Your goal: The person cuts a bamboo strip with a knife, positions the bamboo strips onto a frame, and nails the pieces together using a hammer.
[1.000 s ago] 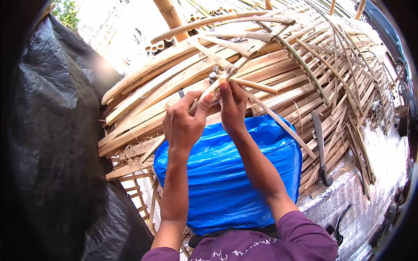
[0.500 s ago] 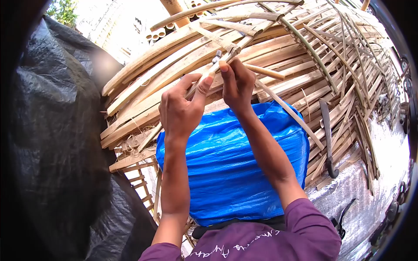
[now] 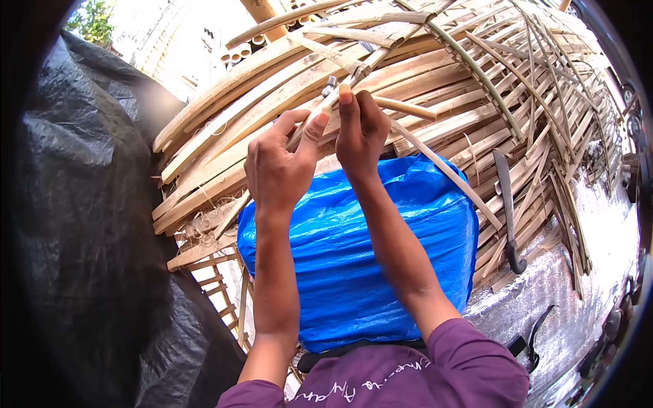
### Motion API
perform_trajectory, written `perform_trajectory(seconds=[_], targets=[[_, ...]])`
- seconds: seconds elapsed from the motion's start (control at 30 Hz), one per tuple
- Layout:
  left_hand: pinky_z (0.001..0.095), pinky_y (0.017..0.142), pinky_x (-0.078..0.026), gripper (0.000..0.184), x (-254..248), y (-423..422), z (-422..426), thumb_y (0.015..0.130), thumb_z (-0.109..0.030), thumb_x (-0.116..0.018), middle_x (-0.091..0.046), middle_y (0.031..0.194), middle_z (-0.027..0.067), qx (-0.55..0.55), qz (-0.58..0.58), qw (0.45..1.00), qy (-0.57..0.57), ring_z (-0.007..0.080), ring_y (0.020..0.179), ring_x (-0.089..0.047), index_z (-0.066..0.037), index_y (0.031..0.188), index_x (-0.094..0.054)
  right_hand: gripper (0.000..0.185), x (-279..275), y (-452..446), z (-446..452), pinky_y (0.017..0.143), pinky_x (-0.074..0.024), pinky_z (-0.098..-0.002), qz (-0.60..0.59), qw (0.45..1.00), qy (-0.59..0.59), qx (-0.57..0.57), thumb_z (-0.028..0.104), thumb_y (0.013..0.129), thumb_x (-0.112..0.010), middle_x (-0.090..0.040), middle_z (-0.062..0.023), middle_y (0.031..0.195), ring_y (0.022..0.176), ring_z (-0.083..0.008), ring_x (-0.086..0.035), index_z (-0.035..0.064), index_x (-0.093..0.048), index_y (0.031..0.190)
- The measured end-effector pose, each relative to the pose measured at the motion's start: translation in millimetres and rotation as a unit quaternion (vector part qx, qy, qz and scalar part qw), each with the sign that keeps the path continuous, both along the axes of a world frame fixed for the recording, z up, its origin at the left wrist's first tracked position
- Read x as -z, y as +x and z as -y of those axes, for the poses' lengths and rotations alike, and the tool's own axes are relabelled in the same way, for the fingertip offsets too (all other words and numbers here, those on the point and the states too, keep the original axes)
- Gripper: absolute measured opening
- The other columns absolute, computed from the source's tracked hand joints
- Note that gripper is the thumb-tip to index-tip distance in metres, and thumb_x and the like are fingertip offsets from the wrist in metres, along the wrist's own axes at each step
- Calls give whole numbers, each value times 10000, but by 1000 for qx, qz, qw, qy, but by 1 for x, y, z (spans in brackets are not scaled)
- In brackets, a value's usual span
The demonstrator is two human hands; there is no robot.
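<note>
A pale bamboo strip slants up to the right between my two hands. My left hand is closed round its lower part, thumb on top. Close beside it, my right hand pinches the strip higher up, the thumb pointing away from me. Just beyond the fingers lies a hammer, its metal head partly hidden behind the strip and its wooden handle sticking out to the right. Under my forearms a blue plastic sheet covers my lap.
Stacked split bamboo spreads beyond my hands. A curved blade tool lies on the strips at the right. Black sheeting hangs at the left, and silvery sheeting lies at the lower right.
The view has shifted slightly, so the hammer and bamboo sit higher in the picture. Both hands have moved up a little with the strip still held between them.
</note>
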State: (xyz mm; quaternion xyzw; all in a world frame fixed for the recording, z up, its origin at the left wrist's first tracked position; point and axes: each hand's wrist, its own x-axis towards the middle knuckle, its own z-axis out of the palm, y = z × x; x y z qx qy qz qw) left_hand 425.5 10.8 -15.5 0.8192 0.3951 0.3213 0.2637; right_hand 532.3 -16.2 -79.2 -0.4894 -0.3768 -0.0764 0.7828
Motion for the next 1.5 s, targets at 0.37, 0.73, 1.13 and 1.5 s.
perform_trajectory(seconds=[0.37,0.73,1.13,1.5], targets=[[325,517,-391,397,-22,-7,-19,942,-469,-627,-563,606,34,-29,40,998,46,146,544,-498,-81,957,-709,450,41,-46,12,602,-343,-260,-487,852,116,-154,332,1038,-519,-257,62,575,554,-67,-243,154,-394,643],[426,578,-539,399,13,-3,-5,883,-499,-653,-718,841,108,33,-89,971,220,322,698,-696,-109,954,-704,459,98,-7,152,503,-260,-245,-228,906,-303,-188,284,1001,-599,-392,59,577,552,-29,-330,86,-459,611],[425,495,-515,407,77,4,-14,937,-508,-565,-631,678,81,81,-149,941,292,297,609,-668,-116,824,-573,473,114,-3,158,584,-382,-271,-270,921,-192,-204,323,1040,-511,-331,37,598,571,-84,-322,89,-441,634],[456,578,-541,443,96,62,-94,933,-556,-538,-673,780,93,101,-187,931,297,312,744,-692,-119,917,-607,536,110,-1,157,616,-376,-291,-310,911,-133,-235,490,1057,-340,-244,38,627,573,-101,-262,139,-304,654]])
